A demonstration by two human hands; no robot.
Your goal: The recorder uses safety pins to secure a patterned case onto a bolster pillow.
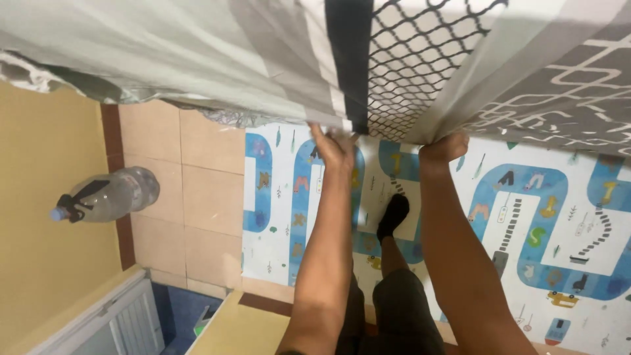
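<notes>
Head view: both my arms are up, holding a big patterned sheet (420, 72) by its lower edge, above the floor. My left hand (334, 148) has its grip pinching the hem right by the black stripe, fingers curled up into the fabric. My right hand (445, 146) is closed on the edge just beside the lattice-print part, knuckles toward cam. Hands are near each other, so most of the sheet hangs unsupported to both sides.

Risks, my guess: the left end droops low twd the tile floor (197, 197) and could drag on it. The grip is only on the hem at two close pts, so the cloth could slip out if I tug. The sheet blocks my view ahead. My foot in a black sock (393, 213) is on the play mat (539, 217); stepping on a hanging corner could trip me.

Water bottle (108, 194) stands by the yellow wall (46, 197), well apart; a swinging end might knock it, not likely.
</notes>
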